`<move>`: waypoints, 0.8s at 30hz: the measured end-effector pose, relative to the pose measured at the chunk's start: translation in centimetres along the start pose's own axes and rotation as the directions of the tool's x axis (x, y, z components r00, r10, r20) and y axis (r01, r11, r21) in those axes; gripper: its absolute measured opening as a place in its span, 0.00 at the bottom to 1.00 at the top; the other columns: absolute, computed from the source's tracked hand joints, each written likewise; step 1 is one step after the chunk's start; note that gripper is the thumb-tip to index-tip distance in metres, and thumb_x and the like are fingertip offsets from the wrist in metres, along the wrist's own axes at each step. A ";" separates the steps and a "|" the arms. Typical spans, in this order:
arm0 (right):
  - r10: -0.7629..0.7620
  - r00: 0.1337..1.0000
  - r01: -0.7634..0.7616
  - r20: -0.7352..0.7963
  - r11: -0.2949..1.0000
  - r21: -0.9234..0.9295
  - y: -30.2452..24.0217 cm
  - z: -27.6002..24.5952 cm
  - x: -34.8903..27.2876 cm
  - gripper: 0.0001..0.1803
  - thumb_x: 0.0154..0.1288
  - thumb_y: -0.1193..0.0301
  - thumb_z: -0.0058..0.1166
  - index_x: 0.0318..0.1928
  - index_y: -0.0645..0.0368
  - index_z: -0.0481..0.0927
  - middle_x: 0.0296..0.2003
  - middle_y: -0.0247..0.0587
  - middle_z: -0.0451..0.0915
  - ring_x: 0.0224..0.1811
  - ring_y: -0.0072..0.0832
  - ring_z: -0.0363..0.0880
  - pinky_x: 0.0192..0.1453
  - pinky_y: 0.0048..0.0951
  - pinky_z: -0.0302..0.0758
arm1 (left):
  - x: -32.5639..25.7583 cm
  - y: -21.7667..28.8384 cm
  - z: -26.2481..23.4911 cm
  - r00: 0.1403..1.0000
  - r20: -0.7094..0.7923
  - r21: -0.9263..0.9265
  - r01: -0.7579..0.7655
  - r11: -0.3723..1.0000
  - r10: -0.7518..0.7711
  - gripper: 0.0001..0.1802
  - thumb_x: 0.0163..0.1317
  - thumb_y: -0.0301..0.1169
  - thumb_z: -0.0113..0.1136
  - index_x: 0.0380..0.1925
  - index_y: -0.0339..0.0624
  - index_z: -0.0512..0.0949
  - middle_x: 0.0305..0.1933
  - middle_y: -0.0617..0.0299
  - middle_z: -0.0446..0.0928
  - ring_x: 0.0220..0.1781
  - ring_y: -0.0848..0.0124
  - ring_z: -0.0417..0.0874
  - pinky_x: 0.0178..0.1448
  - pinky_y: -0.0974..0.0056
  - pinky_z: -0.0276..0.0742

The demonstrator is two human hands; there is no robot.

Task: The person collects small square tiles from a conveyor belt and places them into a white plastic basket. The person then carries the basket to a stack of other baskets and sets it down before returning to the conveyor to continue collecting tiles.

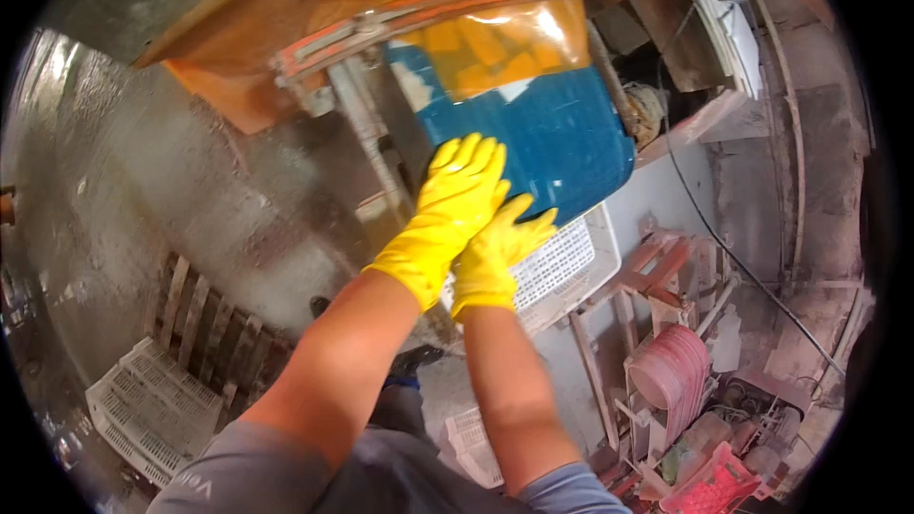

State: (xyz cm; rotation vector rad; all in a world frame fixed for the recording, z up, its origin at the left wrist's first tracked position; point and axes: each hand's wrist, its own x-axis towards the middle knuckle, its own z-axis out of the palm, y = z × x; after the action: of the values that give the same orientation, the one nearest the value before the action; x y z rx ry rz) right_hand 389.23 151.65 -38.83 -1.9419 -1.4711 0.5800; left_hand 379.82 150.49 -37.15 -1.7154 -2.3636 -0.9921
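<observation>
Yellow rubber gloves cover both of my hands. My left hand (459, 192) lies with its fingers stretched out at the near left edge of a glossy blue plastic piece (543, 138) with rounded corners. Just below and to the right, my right hand (503, 246) has its fingers apart, reaching to the near edge of the blue piece and partly overlapped by the left hand. No held object shows in either hand. Orange plastic sheeting (490, 43) covers the far part of the blue piece. Under its near edge is a white perforated crate (562, 262).
A worn orange-and-metal bar (457, 5) crosses above the sheeting. A dark cable (724, 247) hangs at the right. Stacked pink tubs (671, 371) and a red basket (716, 487) stand at the lower right. White crates (157, 405) and a wooden pallet (205, 324) are at the lower left.
</observation>
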 end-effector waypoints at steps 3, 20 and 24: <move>-0.162 0.987 0.162 0.017 0.969 -0.186 2.5 1.3 0.9 0.43 0.78 0.41 0.45 0.71 0.71 0.68 0.71 0.73 0.66 0.71 0.60 0.65 0.82 0.51 0.55 | -0.5 -0.2 -1.1 1.000 -0.014 -0.125 0.000 0.992 -0.002 0.27 0.68 0.43 0.63 0.61 0.38 0.82 0.66 0.48 0.82 0.71 0.48 0.77 0.79 0.45 0.64; 0.113 0.994 -0.111 -0.001 0.974 -0.198 -3.8 -1.3 -0.8 0.45 0.83 0.44 0.35 0.79 0.73 0.59 0.77 0.75 0.58 0.80 0.64 0.57 0.85 0.52 0.54 | -60.2 -16.1 -42.5 -0.312 0.170 0.606 0.781 -0.151 -0.935 0.35 0.60 0.52 0.72 0.58 0.36 0.84 0.60 0.38 0.83 0.64 0.41 0.83 0.67 0.45 0.78; 0.066 0.998 -0.069 -0.025 0.987 -0.146 -4.6 -1.1 -0.9 0.44 0.83 0.44 0.38 0.78 0.73 0.61 0.75 0.77 0.62 0.78 0.65 0.62 0.84 0.52 0.58 | -69.7 -10.0 -45.5 -0.418 0.296 0.391 0.873 -0.290 -0.859 0.33 0.60 0.49 0.71 0.57 0.35 0.84 0.55 0.40 0.86 0.60 0.48 0.87 0.64 0.49 0.80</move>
State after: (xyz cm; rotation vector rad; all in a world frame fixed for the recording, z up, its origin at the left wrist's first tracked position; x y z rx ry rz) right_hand 386.56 151.37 -34.84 -2.1119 -1.4767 0.4917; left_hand 383.33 66.79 -33.75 1.0595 -3.9102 -0.3024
